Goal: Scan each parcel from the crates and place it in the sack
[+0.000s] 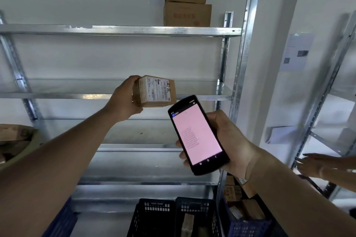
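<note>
My left hand point(123, 100) grips a small brown cardboard parcel point(157, 91) by its left end and holds it up in front of the metal shelving, with its white shipping label facing me. My right hand point(229, 140) holds a black handheld scanner point(197, 134) just below and right of the parcel; its screen glows pink with lines of text. Dark plastic crates point(173, 215) stand on the floor below, with parcels visible inside. At the left edge sits the rim of a pale sack point(19, 152) with brown parcels in it.
A galvanised shelf rack point(119, 31) fills the view ahead, and two stacked cardboard boxes point(186, 0) sit on its top shelf. A blue crate point(248, 225) with boxes lies lower right. Another person's hand point(317, 165) reaches in by a second rack at the right.
</note>
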